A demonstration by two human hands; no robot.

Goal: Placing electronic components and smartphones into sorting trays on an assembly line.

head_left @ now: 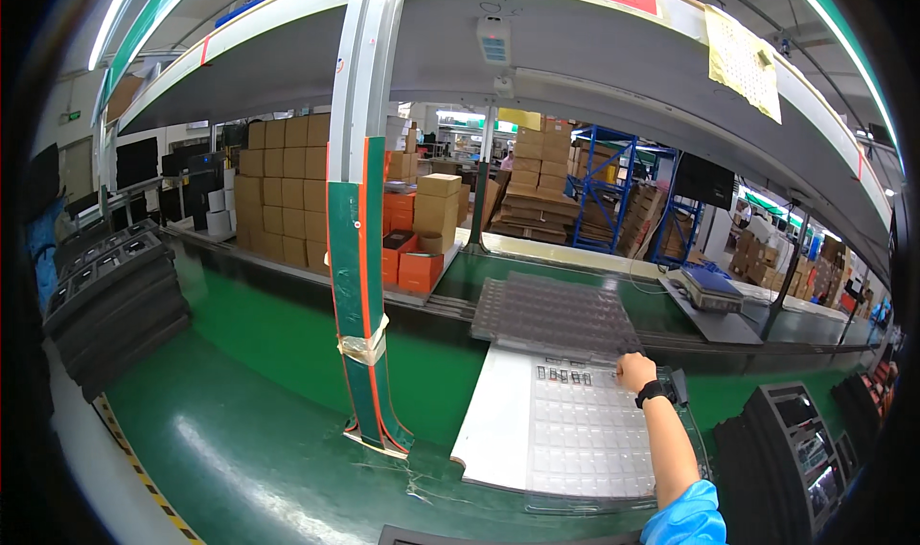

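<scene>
My right hand (pixel 634 372), with a black watch (pixel 654 393) on its wrist, is over the far right part of a clear compartmented plastic tray (pixel 585 440). Its fingers are curled closed, and whatever they may hold is too small or hidden to make out. Several small dark-framed parts (pixel 563 376) lie in the tray's far row, to the left of the hand. Under the tray is a white board (pixel 494 420). Just beyond the hand lies a stack of clear plastic trays (pixel 551 313). My left hand is out of view.
A green post (pixel 356 258) rises from the green bench left of the board. Black foam trays are stacked at the left (pixel 115 296) and right (pixel 781 459). Behind stand cardboard boxes (pixel 283 186), orange boxes (pixel 419 269) and a scale (pixel 711 289). A shelf (pixel 575 66) hangs overhead.
</scene>
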